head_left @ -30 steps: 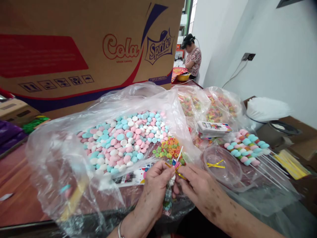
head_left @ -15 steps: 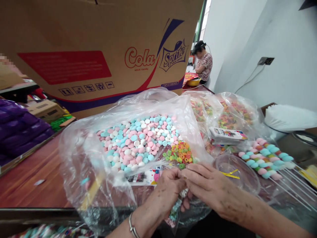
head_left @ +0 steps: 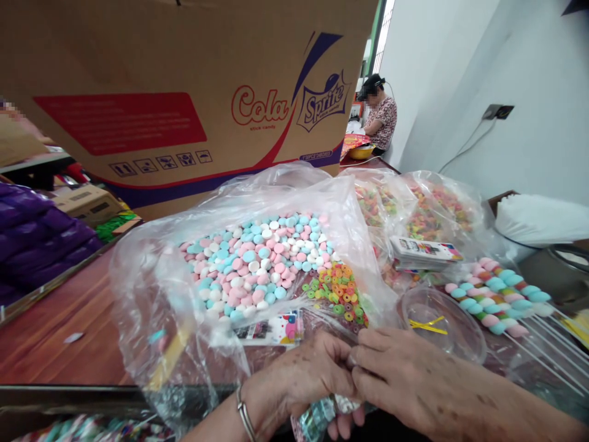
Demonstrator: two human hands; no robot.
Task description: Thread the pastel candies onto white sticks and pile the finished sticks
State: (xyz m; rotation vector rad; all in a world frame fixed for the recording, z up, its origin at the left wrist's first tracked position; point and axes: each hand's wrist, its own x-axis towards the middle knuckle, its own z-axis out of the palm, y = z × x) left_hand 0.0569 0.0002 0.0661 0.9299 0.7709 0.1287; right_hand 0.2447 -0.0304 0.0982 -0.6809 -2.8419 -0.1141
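Observation:
My left hand [head_left: 301, 377] and my right hand [head_left: 396, 374] meet fingertip to fingertip at the table's near edge, both closed on a small clear wrapped candy packet [head_left: 317, 417] that hangs below them. Just beyond my hands lies a large clear plastic bag [head_left: 151, 288] of pink, blue and white round candies [head_left: 257, 261], with a cluster of coloured ring candies [head_left: 338, 291] at its near right. A printed card [head_left: 273, 328] lies under the plastic in front of my left hand.
A big Cola Sprite cardboard box [head_left: 184, 92] stands behind the bag. To the right are a clear plastic bowl [head_left: 444, 322] with a gold twist tie [head_left: 426, 324], candy skewers [head_left: 494, 294], a stack of cards [head_left: 423, 252] and more candy bags [head_left: 414, 209]. Another person [head_left: 380, 113] sits far back.
My hands have dropped lower and nearer to me with the packet. The stick and gold tie seen between my fingers a second ago are now hidden. The view shifted left.

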